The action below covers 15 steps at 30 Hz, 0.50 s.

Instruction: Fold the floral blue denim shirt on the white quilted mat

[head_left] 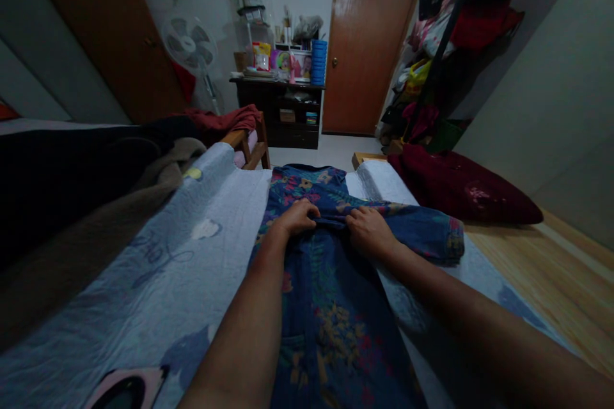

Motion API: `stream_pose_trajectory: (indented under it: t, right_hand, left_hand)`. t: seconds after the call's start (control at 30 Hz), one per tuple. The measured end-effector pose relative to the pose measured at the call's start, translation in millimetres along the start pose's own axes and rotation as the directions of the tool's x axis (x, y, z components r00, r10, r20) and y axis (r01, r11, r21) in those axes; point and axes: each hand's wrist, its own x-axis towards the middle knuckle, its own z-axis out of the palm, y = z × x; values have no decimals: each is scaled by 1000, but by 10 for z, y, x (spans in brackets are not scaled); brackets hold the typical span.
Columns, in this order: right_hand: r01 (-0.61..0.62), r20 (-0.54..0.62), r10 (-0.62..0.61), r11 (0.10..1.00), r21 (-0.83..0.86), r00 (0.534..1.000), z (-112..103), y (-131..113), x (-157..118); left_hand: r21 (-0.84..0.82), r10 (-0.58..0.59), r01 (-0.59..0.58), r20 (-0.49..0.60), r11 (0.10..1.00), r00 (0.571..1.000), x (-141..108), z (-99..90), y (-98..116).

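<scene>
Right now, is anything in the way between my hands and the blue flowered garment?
Nothing visible is. Your left hand and right hand are both directly on the blue flowered garment, pinching a fold of its cloth, with no other item between.

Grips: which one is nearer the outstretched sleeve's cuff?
The right grip: it holds the garment on the same side as the cuff; the left grip is farther off.

The garment (336, 326) lies on the sheet (230, 223), a cabinet (292, 138) and door (369, 45) beyond it.
</scene>
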Motion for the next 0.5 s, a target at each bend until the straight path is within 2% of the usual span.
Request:
stream_pose_trajectory:
  t: [0.07, 0.17, 0.2, 0.27, 0.33, 0.37, 0.5]
  right_hand:
    - [5, 58, -7, 999, 35, 998, -43, -4, -20]
    - [-19, 269, -26, 987, 162, 963, -104, 65, 54]
    - [-55, 307, -12, 976, 210, 952, -124, 114, 118]
    - [-138, 288, 53, 949, 284, 956, -157, 239, 297]
    - [-274, 192, 227, 922, 275, 955, -158, 365, 509]
    - [-345, 152, 313, 892, 293, 937, -140, 417, 614]
    - [-435, 166, 403, 852, 292, 900, 37, 508, 929]
  left_hand:
    - [-6, 0, 0, 14, 1000, 1000, 5, -8, 17]
    - [-90, -27, 42, 158, 995, 987, 6, 1, 14]
    - [-124, -37, 62, 197, 990, 980, 6, 9, 7]
    - [-184, -34, 74, 214, 980, 976, 11, 24, -3]
    - [-230, 4, 39, 187, 972, 982, 20, 29, 7]
    - [-248, 29, 16, 178, 969, 984, 26, 27, 22]
    - [-263, 86, -31, 200, 964, 976, 42, 8, 119]
